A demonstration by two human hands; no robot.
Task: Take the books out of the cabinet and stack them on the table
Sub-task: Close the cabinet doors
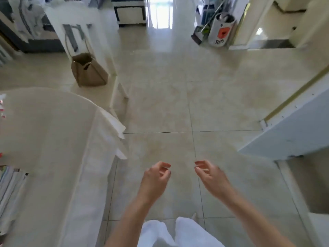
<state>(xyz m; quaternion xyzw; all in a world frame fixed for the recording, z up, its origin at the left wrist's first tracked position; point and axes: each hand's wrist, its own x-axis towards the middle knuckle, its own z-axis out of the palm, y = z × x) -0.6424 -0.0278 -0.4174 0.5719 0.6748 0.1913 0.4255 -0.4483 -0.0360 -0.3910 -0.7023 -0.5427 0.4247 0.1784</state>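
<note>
Head view: our left hand (pixel 156 177) and right hand (pixel 211 175) hang loosely curled, empty, over open floor (pixel 178 104) between table (pixel 53 125) and cabinet (pixel 292 129); books (pixel 8 189) stacked at table's left edge.

**A bright tiled room**

Under me runs a pale, glossy tile floor (pixel 178 97) with thin dark joints. Daylight pours through a window (pixel 159 11) at the far end and glares off the tiles. A white chair (pixel 99 41) stands ahead to my left, a brown bag (pixel 89 72) beside it. A white canister (pixel 221 29) stands far right.
</note>
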